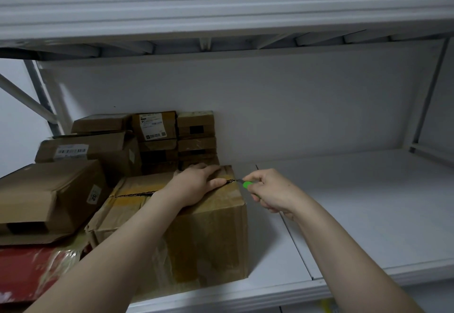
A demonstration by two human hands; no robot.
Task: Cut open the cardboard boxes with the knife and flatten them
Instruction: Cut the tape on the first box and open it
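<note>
A large taped cardboard box (206, 241) stands on the white shelf (368, 214) in front of me. My left hand (196, 185) lies flat on its top near the right end, fingers straight, pressing the flaps beside the centre seam. My right hand (272, 192) grips a green-handled knife (247, 185) just off the box's right edge. The knife's blade tip sits at the right end of the seam, which shows a dark open slit running left under my left hand.
Several smaller cardboard boxes (157, 138) are stacked against the back wall at left, with a bigger opened box (46, 197) at the far left. A red flat item (22, 271) lies at the lower left. An upper shelf beam (221, 8) hangs overhead.
</note>
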